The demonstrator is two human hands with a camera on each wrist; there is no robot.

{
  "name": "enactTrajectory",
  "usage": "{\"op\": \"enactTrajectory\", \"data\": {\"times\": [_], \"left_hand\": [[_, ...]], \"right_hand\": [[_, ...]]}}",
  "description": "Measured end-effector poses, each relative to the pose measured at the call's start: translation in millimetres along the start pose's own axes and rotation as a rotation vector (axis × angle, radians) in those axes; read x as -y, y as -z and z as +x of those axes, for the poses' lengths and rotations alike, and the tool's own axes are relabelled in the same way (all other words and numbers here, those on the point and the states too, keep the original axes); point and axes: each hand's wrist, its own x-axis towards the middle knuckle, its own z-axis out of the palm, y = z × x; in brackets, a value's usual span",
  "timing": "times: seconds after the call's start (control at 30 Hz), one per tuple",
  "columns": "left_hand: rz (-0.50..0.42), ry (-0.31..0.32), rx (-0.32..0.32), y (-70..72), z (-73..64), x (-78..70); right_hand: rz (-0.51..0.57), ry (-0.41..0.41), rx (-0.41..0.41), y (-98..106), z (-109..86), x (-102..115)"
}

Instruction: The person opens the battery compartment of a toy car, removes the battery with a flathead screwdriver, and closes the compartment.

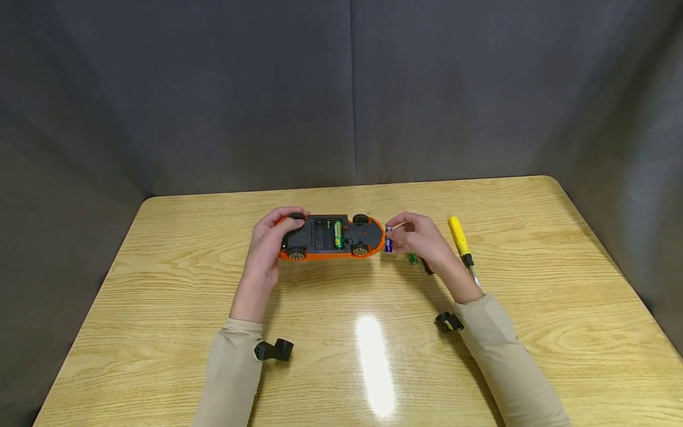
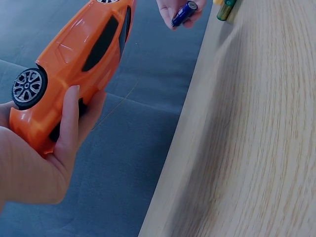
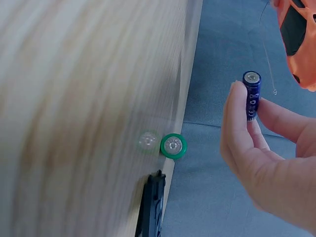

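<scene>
Belly up, an orange toy car [image 1: 368, 234] is held above the table by my left hand [image 1: 265, 240], which grips its left end with the thumb across the dark underside. The battery compartment [image 1: 322, 235] in the underside is uncovered. A green battery [image 1: 338, 234] lies in its right part. Just off the car's right end, my right hand [image 1: 424, 237] pinches a blue battery [image 3: 252, 98] between thumb and fingers. The right wrist view shows this battery upright, one flat end up. In the left wrist view the car's orange side [image 2: 74, 49] faces the camera.
On the wooden table [image 1: 187, 296], beneath my right hand, lie another green battery [image 3: 173, 145] and a black plastic piece [image 3: 152, 205]. A yellow-handled screwdriver [image 1: 459, 236] lies to their right. A dark curtain [image 1: 240, 107] hangs behind the table.
</scene>
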Motion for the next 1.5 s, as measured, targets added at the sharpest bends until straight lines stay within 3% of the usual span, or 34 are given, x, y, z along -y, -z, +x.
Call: {"op": "enactTrajectory", "data": {"times": [0.47, 1.17, 1.5], "left_hand": [[0.009, 0.001, 0.01, -0.1, -0.9, 1.6], [0.01, 0.002, 0.021, -1.8, 0.2, 3.7], [0.016, 0.002, 0.029, -3.4, 0.9, 4.7]], "right_hand": [[-0.111, -0.049, 0.052, 12, 1.9, -8], [-0.183, -0.033, 0.033, 29, 5.6, -17], [-0.296, -0.032, 0.016, 28, 6.3, -17]]}}
